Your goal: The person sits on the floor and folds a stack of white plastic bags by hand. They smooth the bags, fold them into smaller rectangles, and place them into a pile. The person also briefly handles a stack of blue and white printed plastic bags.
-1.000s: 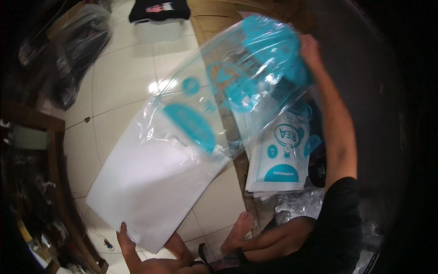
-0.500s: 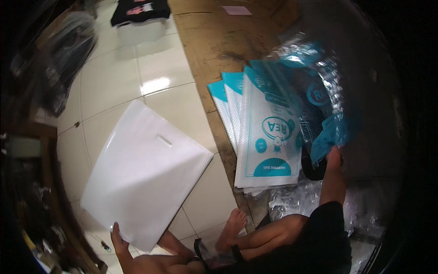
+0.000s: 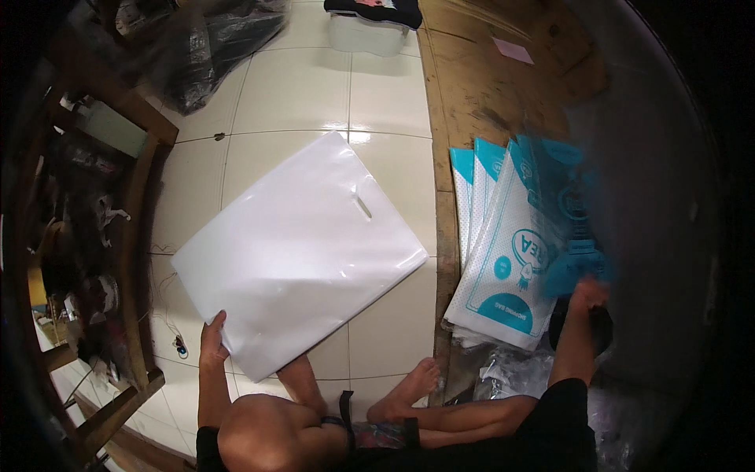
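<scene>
My left hand point(image 3: 214, 334) pinches the near left corner of a white plastic carrier bag point(image 3: 291, 252), thumb on top. The bag spreads over the floor tiles in front of me, its punched handle slot at the far right side. My right hand point(image 3: 588, 294), smeared by motion, is closed on a see-through plastic bag with teal print point(image 3: 578, 263). That bag overlaps the right side of a fanned pile of white-and-teal printed shopping bags point(image 3: 495, 291). The fingertips of my right hand are hard to make out.
A brown cardboard sheet point(image 3: 472, 79) lies under the pile, with a pink paper slip point(image 3: 513, 51) on it. Crumpled clear plastic point(image 3: 511, 377) is near my right knee. Dark folded cloth tops a whitish tub point(image 3: 366, 35) at the far end. A wooden rack point(image 3: 141, 259) stands left.
The whole view has swung, so everything sits further right. The white bag looks flatter. My right hand still has the teal-printed bag, which is less spread out and crinkled than before.
</scene>
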`<state>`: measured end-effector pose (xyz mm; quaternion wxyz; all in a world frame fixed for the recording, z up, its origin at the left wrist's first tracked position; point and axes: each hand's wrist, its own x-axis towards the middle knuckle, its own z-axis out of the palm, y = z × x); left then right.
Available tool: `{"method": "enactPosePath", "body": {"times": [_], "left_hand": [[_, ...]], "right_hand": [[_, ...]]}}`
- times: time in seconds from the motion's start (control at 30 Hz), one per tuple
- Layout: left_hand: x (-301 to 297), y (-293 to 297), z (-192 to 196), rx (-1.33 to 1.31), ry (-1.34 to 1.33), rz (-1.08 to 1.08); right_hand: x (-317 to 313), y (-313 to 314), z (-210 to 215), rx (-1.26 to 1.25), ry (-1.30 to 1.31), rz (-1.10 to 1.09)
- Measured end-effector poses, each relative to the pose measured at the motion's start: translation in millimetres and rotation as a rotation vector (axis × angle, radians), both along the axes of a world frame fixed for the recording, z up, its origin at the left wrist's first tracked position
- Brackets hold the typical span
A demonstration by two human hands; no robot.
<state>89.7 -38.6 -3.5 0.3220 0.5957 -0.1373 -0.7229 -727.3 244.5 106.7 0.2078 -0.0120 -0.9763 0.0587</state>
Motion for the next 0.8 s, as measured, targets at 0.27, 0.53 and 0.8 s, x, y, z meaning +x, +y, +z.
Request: {"method": "enactPosePath", "body": {"times": [0.27, 0.53, 0.8], "left_hand": [[-17, 0, 7, -0.098, -0.11, -0.021], [-31, -2, 10, -0.131, -0.08, 0.036], [-23, -4, 9, -0.114, -0.055, 0.01]], "right_hand": [[244, -285, -73, -0.207, -0.897, 1.381], [308, -359, -84, 0.292, -1.02, 1.106], [314, -360, -76, -0.105, -1.286, 1.017]]}}
